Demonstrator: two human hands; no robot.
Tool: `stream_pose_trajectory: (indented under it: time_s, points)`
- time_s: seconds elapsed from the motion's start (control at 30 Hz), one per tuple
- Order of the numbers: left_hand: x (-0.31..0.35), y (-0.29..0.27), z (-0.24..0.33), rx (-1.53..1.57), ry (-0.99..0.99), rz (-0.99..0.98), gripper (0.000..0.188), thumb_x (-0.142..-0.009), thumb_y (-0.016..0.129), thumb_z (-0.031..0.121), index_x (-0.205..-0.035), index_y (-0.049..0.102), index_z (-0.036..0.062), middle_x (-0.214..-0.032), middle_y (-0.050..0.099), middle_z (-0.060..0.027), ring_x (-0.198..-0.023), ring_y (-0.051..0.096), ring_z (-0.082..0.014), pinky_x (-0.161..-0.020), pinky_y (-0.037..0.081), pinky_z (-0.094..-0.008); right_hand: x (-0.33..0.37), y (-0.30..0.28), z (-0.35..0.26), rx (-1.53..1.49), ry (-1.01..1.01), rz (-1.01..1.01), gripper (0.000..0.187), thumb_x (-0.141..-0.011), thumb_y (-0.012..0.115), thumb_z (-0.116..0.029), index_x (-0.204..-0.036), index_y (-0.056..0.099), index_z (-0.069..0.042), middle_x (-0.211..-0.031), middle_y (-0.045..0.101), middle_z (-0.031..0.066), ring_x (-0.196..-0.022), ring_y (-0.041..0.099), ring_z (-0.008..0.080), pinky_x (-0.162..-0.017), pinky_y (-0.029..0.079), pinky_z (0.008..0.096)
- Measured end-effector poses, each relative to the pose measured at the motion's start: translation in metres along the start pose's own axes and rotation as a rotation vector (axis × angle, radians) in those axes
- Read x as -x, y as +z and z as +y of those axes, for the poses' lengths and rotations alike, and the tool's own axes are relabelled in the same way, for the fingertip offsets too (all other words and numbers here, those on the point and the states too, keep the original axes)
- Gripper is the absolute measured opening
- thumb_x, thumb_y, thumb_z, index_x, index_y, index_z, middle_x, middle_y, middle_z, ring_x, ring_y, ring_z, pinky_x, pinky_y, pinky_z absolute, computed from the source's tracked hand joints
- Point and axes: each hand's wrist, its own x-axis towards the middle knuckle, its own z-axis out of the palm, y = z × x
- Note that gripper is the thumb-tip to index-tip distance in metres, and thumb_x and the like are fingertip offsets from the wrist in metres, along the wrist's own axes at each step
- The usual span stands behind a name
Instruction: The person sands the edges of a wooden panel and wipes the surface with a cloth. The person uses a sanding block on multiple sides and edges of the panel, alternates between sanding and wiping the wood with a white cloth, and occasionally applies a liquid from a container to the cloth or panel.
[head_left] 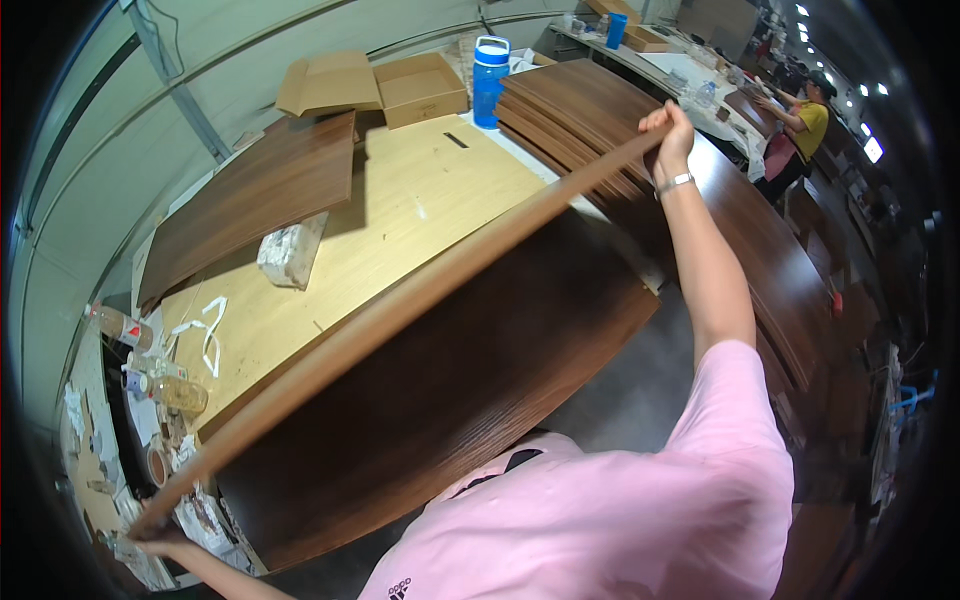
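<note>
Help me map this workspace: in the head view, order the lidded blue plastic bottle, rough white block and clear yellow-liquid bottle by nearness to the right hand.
1. Blue bottle, left of the right hand
2. White block, further left
3. Yellow-liquid bottle, lower left

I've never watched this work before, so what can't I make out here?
All in the head view:
Left hand: blurred and partly covered by the held board, so its grip is unclear.
Held board's far face: turned away.
White block: partly covered by the propped brown panel.
Co-worker: hand details too small.
</note>
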Motion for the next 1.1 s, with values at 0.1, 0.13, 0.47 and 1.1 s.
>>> stream_pose_trajectory:
  time_s: [0.1, 0.13, 0.47, 1.1]
  points:
    - [-0.015, -0.074, -0.005, 0.026, -0.163, 0.022, 0.066, -0.098, 0.047, 0.046, -0.136, 0.047, -0.0077, -0.133, 0.055, -0.0255, -0.121, 0.054, -0.0402, -0.107, 0.040, -0.0532, 0.052, -0.022, -0.019, -0.030, 0.183, 0.231, 0.031, -0.093, 0.054, -0.017, -0.064, 0.049, -0.007, -0.064, 0.054, 0.0107, -0.071, 0.061, 0.0275, -0.072, 0.051, 0.0399]
    - [-0.004, -0.075, -0.008, -0.009, -0.178, 0.047, 0.064, -0.098, 0.047, 0.046, -0.135, 0.048, -0.0073, -0.131, 0.055, -0.0253, -0.120, 0.055, -0.0403, -0.106, 0.041, -0.0533, 0.073, -0.030, -0.031, -0.013, 0.240, 0.352, 0.030, -0.092, 0.055, -0.016, -0.064, 0.050, -0.006, -0.064, 0.055, 0.0109, -0.074, 0.065, 0.0285, -0.071, 0.052, 0.0391]
    - [0.092, -0.147, -0.051, -0.298, -0.154, 0.423, 0.049, -0.096, 0.052, 0.038, -0.123, 0.057, -0.0029, -0.116, 0.062, -0.0230, -0.105, 0.062, -0.0406, -0.090, 0.049, -0.0537, 0.178, -0.131, -0.010, 0.306, 0.329, 0.568, 0.015, -0.075, 0.055, 0.010, -0.086, 0.066, 0.009, -0.092, 0.069, 0.0205, -0.090, 0.067, 0.0282, -0.084, 0.055, 0.0378]
    - [0.089, -0.239, 0.028, -1.814, 0.666, 0.133, 0.029, -0.084, 0.065, 0.028, -0.073, 0.070, 0.0014, -0.075, 0.070, -0.0166, -0.064, 0.066, -0.0316, -0.058, 0.053, -0.0457, 0.174, -0.158, -0.011, 1.389, 0.198, -0.055, 0.032, -0.077, 0.074, -0.020, -0.100, 0.073, 0.003, -0.097, 0.074, 0.0196, -0.089, 0.072, 0.0297, -0.082, 0.054, 0.0362]
